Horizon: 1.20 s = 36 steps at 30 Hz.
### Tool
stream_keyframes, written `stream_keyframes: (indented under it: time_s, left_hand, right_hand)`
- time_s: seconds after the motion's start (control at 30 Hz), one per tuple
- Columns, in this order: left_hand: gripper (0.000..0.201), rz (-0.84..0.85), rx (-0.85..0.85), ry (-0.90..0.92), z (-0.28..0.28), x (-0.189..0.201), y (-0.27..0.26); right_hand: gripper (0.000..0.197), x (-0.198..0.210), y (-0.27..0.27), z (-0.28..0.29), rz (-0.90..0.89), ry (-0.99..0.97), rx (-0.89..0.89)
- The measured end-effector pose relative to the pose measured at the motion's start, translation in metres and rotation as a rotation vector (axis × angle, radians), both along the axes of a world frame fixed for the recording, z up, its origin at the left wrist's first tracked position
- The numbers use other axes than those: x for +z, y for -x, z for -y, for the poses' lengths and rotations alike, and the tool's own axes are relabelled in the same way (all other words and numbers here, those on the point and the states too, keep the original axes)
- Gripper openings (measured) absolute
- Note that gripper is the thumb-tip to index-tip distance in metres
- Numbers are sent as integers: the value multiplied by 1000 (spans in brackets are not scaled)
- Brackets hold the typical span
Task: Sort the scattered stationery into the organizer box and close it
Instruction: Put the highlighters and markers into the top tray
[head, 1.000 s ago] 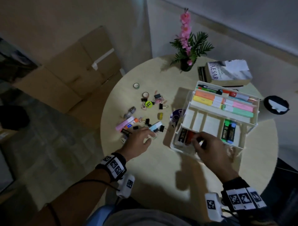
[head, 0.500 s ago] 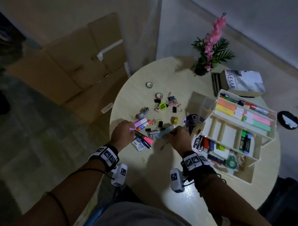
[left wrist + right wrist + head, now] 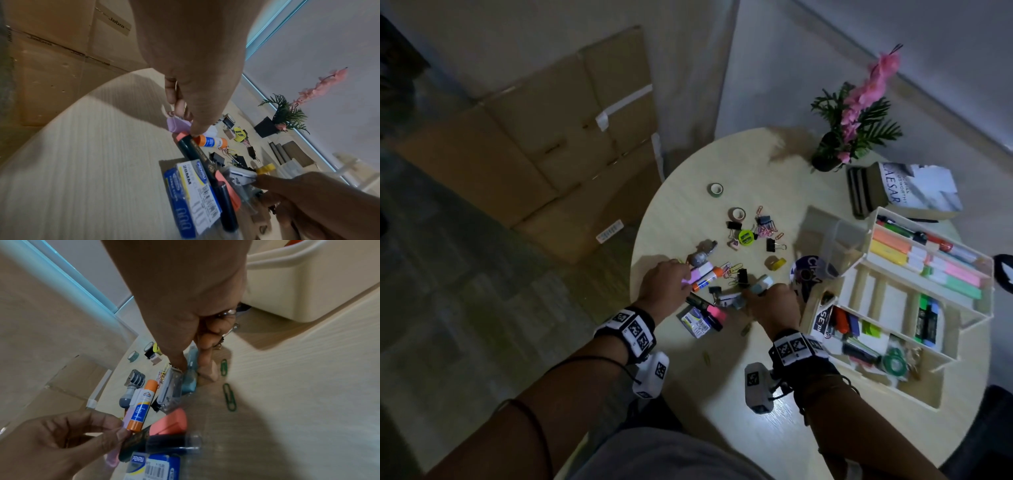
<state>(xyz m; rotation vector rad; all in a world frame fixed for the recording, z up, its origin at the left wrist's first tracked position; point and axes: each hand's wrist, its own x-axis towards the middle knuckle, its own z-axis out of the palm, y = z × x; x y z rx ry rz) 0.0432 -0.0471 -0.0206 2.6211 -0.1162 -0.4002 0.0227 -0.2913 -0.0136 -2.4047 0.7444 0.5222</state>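
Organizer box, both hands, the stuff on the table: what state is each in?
Organizer box: open, partly filled.
Left hand: gripping a dark marker.
Right hand: fingers on a light-blue item.
Glue stick: capped, lying loose.
Tape roll: loose, unsorted.

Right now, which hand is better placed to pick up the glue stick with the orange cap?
Left. The left hand already has its fingertips at the near end of the glue stick, while the right hand is busy at the blue eraser, nearer the organizer box.
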Motion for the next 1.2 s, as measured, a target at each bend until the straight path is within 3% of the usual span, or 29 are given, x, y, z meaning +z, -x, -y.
stream_keyframes:
  time_s: [0.1, 0.3, 0.5, 0.63, 0.8, 0.97, 1.2]
  left_hand:
    - [8, -22, 15, -1, 0, -1, -3]
    - [24, -73, 33, -14, 2, 4, -6]
    - [25, -113, 143, 143, -4, 5, 2]
    - [26, -112, 205, 245, -3, 12, 9]
    - [28, -76, 198, 337, 7, 25, 13]
    - [27, 4, 131, 421, 24, 43, 5]
    - [25, 89, -37, 490, 90, 87, -30]
  right_hand:
    - [72, -12, -5, -3, -29, -55, -99]
    - [43, -14, -11, -4, -71, -205, -234]
    - [52, -19, -11, 2, -68, -224, -288]
    - [46, -15, -13, 0, -86, -140, -169]
    - [52, -18, -14, 5, -58, -112, -75]
    - [55, 16, -4, 16, 82, -143, -76]
    - [25, 82, 22, 79, 321, -119, 124]
